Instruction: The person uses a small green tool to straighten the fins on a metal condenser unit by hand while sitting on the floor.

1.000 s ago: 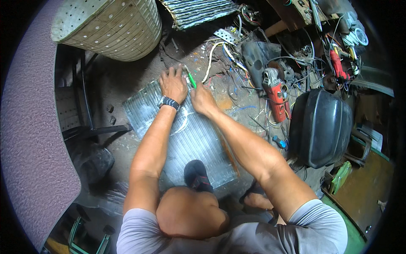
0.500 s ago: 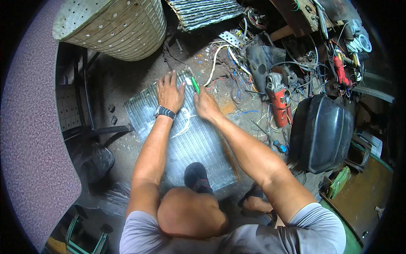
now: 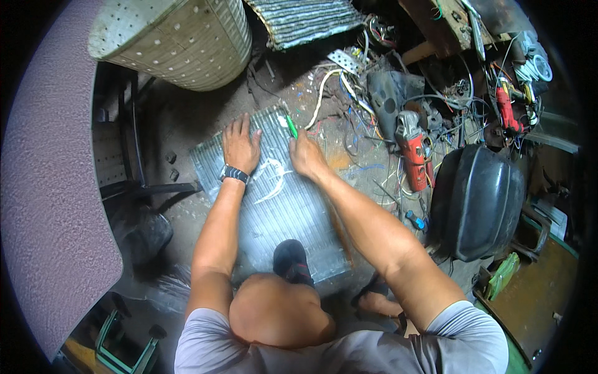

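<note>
A grey, ribbed panel (image 3: 283,218) lies on the floor in front of me, with pale curved smears on its upper half. My left hand (image 3: 240,148), a dark watch at its wrist, rests flat on the panel's far left part with fingers stretched out. At the far right edge, my right hand (image 3: 306,154) is closed round a slim, bright green tool (image 3: 292,127). Its tip points away toward the panel's far corner; its exact kind I cannot make out. My dark shoe (image 3: 291,258) stands on the panel's near part.
A pale perforated basket (image 3: 187,47) stands at the far left, beside another ribbed panel (image 3: 305,23). To the right lie a red angle grinder (image 3: 413,153), tangled wires, a blue-handled tool (image 3: 415,219) and a black case (image 3: 479,202). A purplish surface (image 3: 56,174) fills the left side.
My left hand has slid left and slightly nearer on the panel. The right hand keeps its hold on the green tool at the same edge. The whole view has shifted slightly.
</note>
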Available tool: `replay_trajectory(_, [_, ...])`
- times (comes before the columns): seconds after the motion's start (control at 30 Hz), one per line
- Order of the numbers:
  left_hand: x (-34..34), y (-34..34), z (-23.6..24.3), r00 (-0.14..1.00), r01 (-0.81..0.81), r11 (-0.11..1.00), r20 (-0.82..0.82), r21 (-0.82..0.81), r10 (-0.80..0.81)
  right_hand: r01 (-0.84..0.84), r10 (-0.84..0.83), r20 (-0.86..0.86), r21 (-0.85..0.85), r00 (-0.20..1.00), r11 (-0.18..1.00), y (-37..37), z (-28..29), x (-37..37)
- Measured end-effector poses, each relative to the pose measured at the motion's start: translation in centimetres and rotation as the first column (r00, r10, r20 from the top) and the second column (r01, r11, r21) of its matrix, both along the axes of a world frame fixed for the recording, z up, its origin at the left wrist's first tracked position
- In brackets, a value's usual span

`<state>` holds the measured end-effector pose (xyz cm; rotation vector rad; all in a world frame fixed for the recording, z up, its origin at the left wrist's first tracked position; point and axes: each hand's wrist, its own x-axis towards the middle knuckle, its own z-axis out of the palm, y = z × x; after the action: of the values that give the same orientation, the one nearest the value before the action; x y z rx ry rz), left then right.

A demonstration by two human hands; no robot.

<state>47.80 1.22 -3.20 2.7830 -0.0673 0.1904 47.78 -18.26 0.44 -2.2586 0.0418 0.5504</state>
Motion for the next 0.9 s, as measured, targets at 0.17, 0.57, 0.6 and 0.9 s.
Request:
replay_trajectory(0.17, [0.5,0.8,0.5,0.997,-0.06,0.997,-0.057,-0.046,0.057,-0.009,0.008,-0.048,-0.03,0.999,0.999,-0.5,-0.1,0.8])
replay_trajectory(0.57, [-3.1,5.4,0.1,0.989,-0.121,0.991,-0.076,0.049,0.124,-0.032,0.032,-0.041,-0.015,0.999,0.999,-0.2,-0.1,0.1])
replay_trajectory(0.6, [-2.9,5.4,0.2,0.99,-0.12,0.991,-0.067,0.053,0.123,-0.036,0.035,-0.023,-0.003,0.999,0.999,-0.2,-0.2,0.1])
replay_trajectory(0.9, [-0.5,1.4,1.1,0.992,-0.111,0.994,-0.059,-0.007,0.11,-0.039,0.039,-0.01,-0.036,0.999,0.999,-0.3,-0.5,-0.3])
